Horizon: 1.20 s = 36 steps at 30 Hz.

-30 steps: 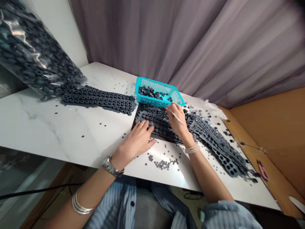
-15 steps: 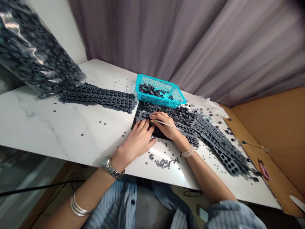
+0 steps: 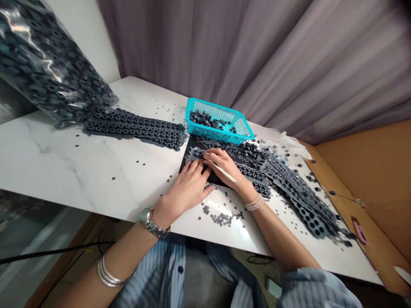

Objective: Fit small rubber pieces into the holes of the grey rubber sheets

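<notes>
1. Reading the head camera from my station: the left hand (image 3: 184, 188) lies flat and open, fingers spread, not closed around anything. Its fingertips (image 3: 196, 167) press on a torn piece of dark grey perforated rubber sheet (image 3: 194, 154).
2. The right hand (image 3: 224, 167) is curled and closed on a thin pale pick (image 3: 223, 171), held between thumb and fingers like a pen. The pick's tip points toward the left fingers; I cannot tell whether it touches the sheet.
3. The two hands are just beside each other. The rubber sheet lies on a black mat (image 3: 183, 167), which sits on a white marble table (image 3: 64, 158).
4. Directly behind the mat is a turquoise plastic basket (image 3: 218, 133) holding a heap of dark rubber rings (image 3: 204, 119).
5. Left of the mat lies a long strip of ringed rubber (image 3: 135, 132), running to a bulging clear plastic bag (image 3: 48, 64) of similar parts.
6. Right of the mat is a pile of punched rubber sheets (image 3: 298, 192). Small loose discs (image 3: 221, 219) are scattered on the marble in front of the hands.
7. A metal wristwatch (image 3: 153, 222) sits on the left wrist and a beaded bracelet (image 3: 255, 203) on the right. A pink utility knife (image 3: 359, 230) lies on cardboard (image 3: 375, 171) at far right.
</notes>
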Motion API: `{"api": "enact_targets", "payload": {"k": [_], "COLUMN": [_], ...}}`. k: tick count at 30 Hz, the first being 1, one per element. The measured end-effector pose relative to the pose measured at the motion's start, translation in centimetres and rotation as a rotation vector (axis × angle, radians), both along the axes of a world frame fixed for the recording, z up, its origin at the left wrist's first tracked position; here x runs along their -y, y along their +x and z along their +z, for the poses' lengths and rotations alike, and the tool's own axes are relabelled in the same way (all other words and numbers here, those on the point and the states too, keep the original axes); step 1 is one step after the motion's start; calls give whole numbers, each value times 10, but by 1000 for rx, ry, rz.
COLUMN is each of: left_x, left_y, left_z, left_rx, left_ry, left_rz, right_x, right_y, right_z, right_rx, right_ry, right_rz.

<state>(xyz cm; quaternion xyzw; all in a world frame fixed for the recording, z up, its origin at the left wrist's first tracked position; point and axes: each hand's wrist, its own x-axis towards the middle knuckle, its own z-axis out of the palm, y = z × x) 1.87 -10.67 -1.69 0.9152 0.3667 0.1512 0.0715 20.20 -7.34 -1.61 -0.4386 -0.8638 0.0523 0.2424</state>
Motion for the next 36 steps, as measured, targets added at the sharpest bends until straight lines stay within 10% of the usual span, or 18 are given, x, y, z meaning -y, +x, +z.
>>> {"api": "enact_targets", "payload": {"k": [9, 21, 36], "left_x": [-2, 1, 1], "left_y": [-1, 0, 2], "left_z": [-2, 0, -3], "left_rx": [-30, -34, -57], "left_ry": [5, 32, 47], "left_rz": [11, 17, 35], "right_x": [-4, -21, -23], "right_y": [-1, 54, -9], "right_z": [-1, 4, 3], "right_rx": [19, -313, -369], "right_ry": [34, 155, -113], "right_rz": [46, -572, -162]}}
